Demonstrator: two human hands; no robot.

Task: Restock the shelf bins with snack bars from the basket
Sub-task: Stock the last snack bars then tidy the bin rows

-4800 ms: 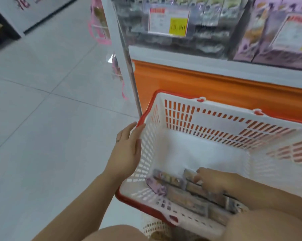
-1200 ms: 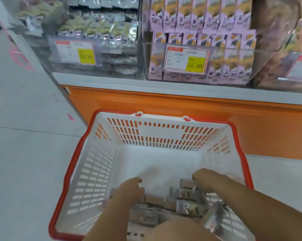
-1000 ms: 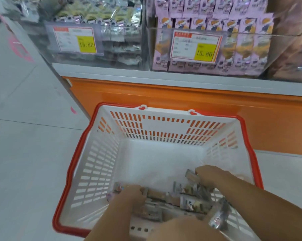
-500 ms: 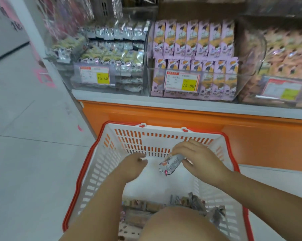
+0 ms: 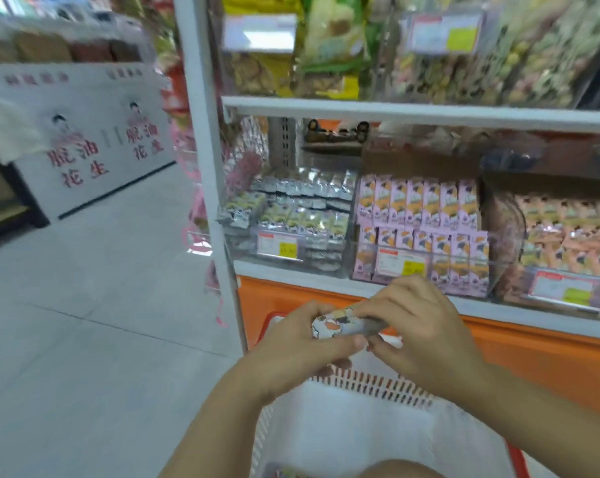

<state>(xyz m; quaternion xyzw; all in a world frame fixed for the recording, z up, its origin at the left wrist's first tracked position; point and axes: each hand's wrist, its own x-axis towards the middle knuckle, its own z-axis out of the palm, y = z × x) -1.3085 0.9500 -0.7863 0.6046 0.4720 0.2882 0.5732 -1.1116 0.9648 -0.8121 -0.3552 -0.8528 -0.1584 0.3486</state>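
Observation:
Both hands hold one snack bar, a white wrapper with orange and dark print, above the white basket with a red rim. My left hand pinches its left end and my right hand grips its right end. Just beyond them, clear shelf bins hold stock: silver and yellow packs on the left, pink and orange bars in the middle, peach packs on the right. The basket's contents are mostly hidden by my arms and knee.
An orange shelf base runs behind the basket. A white upright post marks the shelf's left end. An upper shelf carries bagged snacks. Grey tiled floor spreads left toward a white display stand with red lettering.
Both hands came up out of the basket; the right lifted a snack bar and the left hand joined it. The view tilted up toward the shelf bins.

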